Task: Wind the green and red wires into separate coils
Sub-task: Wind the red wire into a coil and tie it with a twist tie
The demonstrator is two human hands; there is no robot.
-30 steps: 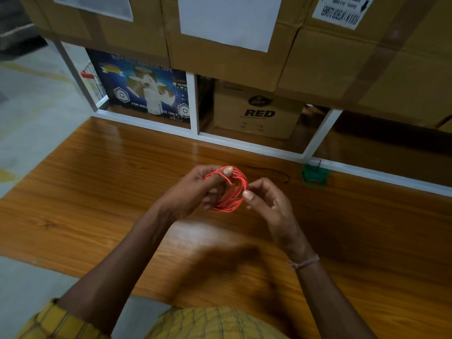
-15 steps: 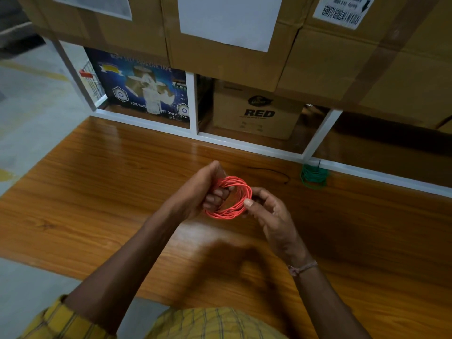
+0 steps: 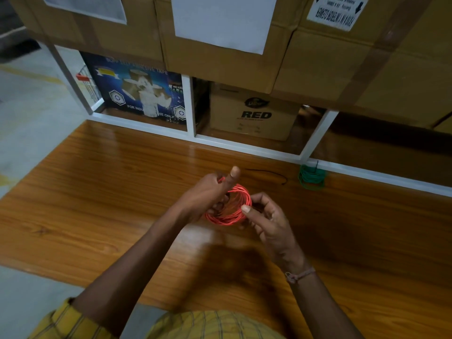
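Lifted since earlier, left hand (image 3: 205, 194) thumb sticks up; both hands grip red coil (image 3: 230, 206), right hand (image 3: 266, 216) pinching at 3 o'clock.

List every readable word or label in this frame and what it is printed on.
"RED": brown carton on the lower shelf; logo above it unreadable.
"FOR INDU... SE ONLY" and "ADHESIVE TAPE": blue tape box; middle letters hidden, top line faint.
White label, upper right carton: upside down, too blurred.
Blank paper sheets: no text.
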